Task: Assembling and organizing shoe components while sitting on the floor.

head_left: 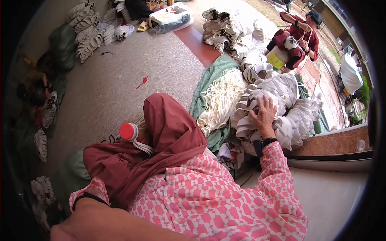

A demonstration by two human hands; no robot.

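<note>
Rt. hand [264, 111] rests, fingers spread, on shoe pcs. [288, 86], many apparently left, no. done unclear; lt. hand [94, 223] cropped, grip unclear.

No words, numbers or signs can be read anywhere in view. The clearest label is a bright yellow patch [276, 61] at the upper right, on the side of a pale container [280, 53] beside a seated co-worker [313, 42] — faint marks show on it, too small and blurred to make out as letters or figures. The pink-and-white print on the wearer's shirt [209, 201] is a repeating pattern of shapes, not lettering. On the white sack [350, 74] at the far right — small and washed out — no writing can be made out.
</note>
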